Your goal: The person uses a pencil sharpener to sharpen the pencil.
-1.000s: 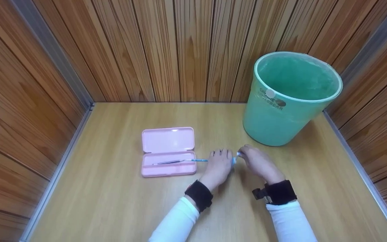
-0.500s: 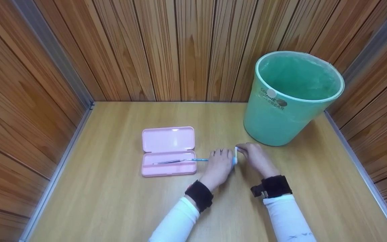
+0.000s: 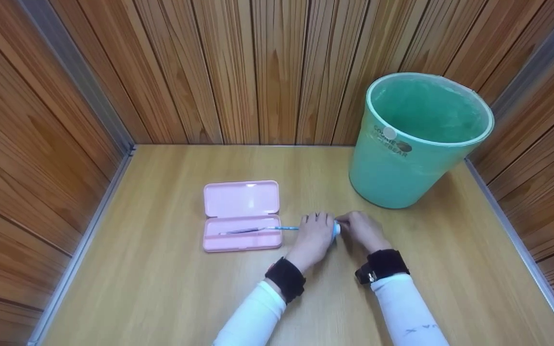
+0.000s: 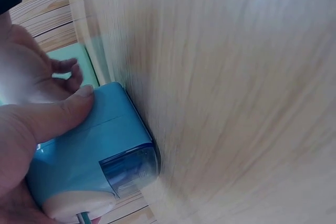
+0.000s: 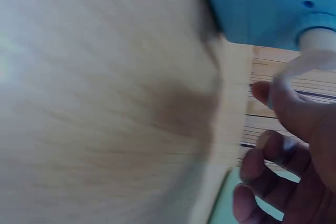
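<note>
My left hand holds a blue crank pencil sharpener down on the table, its thumb across the casing. A pencil sticks out of the sharpener's left side, and its tip end is hidden inside. On the opposite side, my right hand pinches the knob of the white crank between thumb and forefinger. The other fingers are loosely bent. A pink pencil case lies with its lid raised, and a dark slim pencil-like item rests in it.
A green waste bin with a liner stands at the back right. Wood-panelled walls enclose the tabletop at the back and sides.
My right hand has swung round with the crank, first up and left, then down toward the sharpener. The left hand, sharpener and case have stayed in place.
</note>
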The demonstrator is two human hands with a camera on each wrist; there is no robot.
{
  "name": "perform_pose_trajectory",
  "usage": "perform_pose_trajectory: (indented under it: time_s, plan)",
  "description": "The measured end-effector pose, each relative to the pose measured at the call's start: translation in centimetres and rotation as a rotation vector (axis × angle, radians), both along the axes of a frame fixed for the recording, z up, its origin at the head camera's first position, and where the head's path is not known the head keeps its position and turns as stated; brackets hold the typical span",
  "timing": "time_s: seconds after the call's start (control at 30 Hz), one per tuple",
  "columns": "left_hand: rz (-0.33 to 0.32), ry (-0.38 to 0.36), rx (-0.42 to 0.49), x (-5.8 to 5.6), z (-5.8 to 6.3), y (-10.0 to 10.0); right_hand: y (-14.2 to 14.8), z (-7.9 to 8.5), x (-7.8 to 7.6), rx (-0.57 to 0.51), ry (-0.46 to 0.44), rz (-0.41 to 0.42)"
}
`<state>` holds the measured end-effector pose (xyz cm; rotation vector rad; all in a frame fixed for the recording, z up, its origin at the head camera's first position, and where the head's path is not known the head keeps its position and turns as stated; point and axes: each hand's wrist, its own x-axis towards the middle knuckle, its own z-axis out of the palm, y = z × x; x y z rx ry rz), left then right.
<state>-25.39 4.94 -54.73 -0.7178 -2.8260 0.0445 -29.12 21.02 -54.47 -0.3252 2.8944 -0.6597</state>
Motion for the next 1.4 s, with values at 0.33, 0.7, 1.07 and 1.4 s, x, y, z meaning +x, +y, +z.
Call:
perform_pose_trajectory:
  time_s: [0.33, 0.7, 1.07, 1.4]
  plan:
    - [0.019, -0.011, 0.022, -0.1, -0.2, 0.0, -0.2, -0.7, 1.3, 0.080, 0.009, 0.068]
    - [0.036, -0.022, 0.030, 0.1, 0.0, 0.1, -0.4, -0.6, 4.3, 0.024, 0.060, 0.133]
    - [0.040, -0.094, 0.022, 0.0, 0.2, 0.2, -0.1, -0.1, 5.8, -0.024, 0.045, 0.122]
    - [0.051, -0.118, 0.002, 0.0, 0.5, 0.4, 0.2, 2.4, 6.6, -0.033, 0.070, 0.158]
